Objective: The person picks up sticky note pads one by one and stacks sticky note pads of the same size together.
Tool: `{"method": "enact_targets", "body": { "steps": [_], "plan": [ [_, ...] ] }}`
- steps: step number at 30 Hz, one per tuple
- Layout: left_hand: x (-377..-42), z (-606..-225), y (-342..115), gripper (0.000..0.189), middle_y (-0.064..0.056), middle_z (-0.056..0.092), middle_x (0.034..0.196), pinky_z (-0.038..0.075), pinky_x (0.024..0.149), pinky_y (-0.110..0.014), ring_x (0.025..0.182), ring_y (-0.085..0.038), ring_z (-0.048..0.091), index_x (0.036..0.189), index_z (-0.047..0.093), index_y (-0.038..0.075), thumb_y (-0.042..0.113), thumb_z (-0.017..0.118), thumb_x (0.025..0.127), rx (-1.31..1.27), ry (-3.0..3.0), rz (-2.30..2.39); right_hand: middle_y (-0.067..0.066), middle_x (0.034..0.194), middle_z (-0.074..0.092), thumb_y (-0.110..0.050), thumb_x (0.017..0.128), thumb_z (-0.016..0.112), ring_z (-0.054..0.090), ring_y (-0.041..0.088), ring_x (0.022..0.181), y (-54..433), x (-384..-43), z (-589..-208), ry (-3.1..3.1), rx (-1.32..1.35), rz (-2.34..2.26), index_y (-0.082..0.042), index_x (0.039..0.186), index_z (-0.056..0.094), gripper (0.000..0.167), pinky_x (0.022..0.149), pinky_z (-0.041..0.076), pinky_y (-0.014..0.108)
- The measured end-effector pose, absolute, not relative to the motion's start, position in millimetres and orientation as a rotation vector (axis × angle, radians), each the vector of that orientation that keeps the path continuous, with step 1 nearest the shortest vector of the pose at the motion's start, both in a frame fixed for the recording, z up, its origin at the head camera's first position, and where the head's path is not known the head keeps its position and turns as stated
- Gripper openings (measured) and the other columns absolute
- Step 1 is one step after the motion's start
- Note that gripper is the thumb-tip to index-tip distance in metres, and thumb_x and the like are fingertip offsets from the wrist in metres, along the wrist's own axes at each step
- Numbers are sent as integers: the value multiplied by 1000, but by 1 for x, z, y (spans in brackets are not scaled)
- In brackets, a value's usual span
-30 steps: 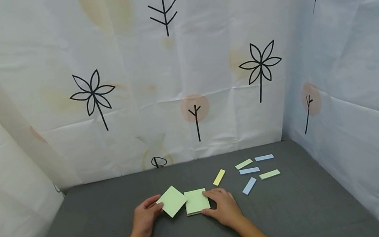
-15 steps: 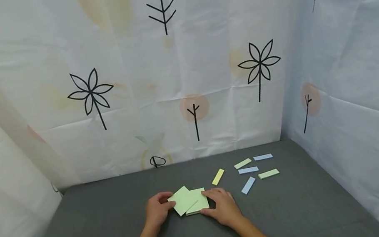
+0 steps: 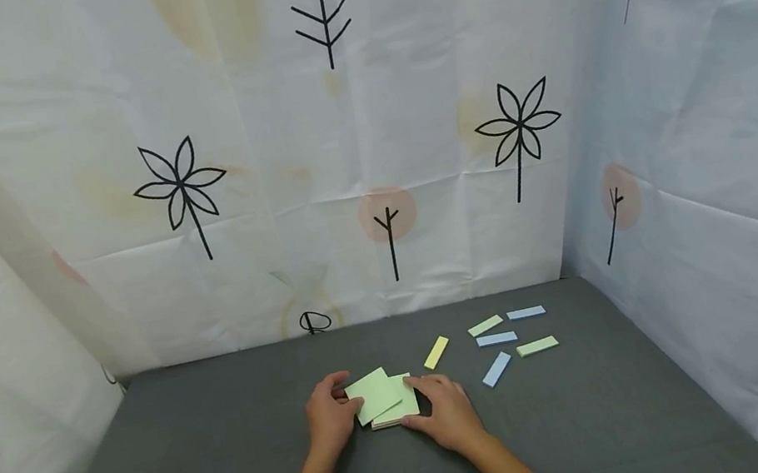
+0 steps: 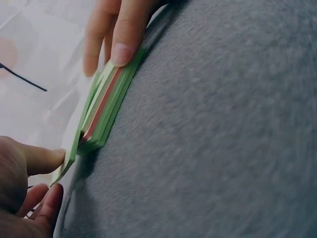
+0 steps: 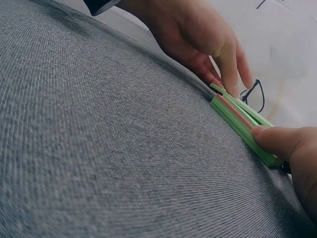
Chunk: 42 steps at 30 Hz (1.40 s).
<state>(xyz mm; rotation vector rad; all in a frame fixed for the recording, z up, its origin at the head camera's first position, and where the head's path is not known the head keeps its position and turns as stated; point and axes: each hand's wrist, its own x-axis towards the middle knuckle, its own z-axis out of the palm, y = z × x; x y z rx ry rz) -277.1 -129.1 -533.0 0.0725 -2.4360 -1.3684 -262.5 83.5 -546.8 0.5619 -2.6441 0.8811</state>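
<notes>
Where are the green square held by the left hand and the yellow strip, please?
Green square (image 3: 374, 395): head view, middle of its upper face.
Yellow strip (image 3: 436, 352): head view, middle of its upper face.

One green pad (image 4: 75, 140), pinched by the left hand (image 4: 12, 171), jutted beyond a green stack (image 4: 113, 108) banded red. The right hand (image 4: 124, 29) held the stack, thumb on its edge; grey cloth (image 4: 213, 124) lay beneath.

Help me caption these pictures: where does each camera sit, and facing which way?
Head: on the head, facing forward and down at the stack; forearms, left grip and right grip show.
Left wrist: on that wrist, facing the stack's side; both grips show.
Right wrist: on that wrist, facing that side; both grips show.
Both wrist views share the pink layer.
</notes>
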Motion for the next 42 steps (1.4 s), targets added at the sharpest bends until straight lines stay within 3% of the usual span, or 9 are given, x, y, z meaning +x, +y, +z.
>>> {"method": "enact_targets", "body": {
  "steps": [6, 28, 42],
  "plan": [
    [-275, -532, -121, 45, -15, 63, 104, 54, 73, -43, 86, -27, 64, 115, 68, 3, -2, 81, 72, 95, -2415, -1351, 7, 121, 64, -39, 78, 81, 54, 28, 115, 84, -262, -547, -2629, 553, 871, -14, 132, 61, 62, 93, 41, 52],
    [-273, -528, -103, 41, -6, 62, 92, 53, 71, -38, 79, -20, 62, 108, 71, 6, -4, 80, 69, -48, -2396, -1273, 5, 122, 63, -40, 79, 79, 53, 28, 116, 84, -261, -546, -2680, 526, 912, -13, 140, 53, 71, 95, 40, 52],
    [-269, -533, -105, 40, -12, 63, 105, 55, 74, -40, 87, -25, 65, 109, 70, 4, -7, 77, 72, -159, -2370, -1335, 5, 120, 63, -41, 80, 78, 54, 25, 113, 83, -259, -545, -2654, 605, 743, -12, 140, 53, 71, 94, 42, 50]
  ]
}}
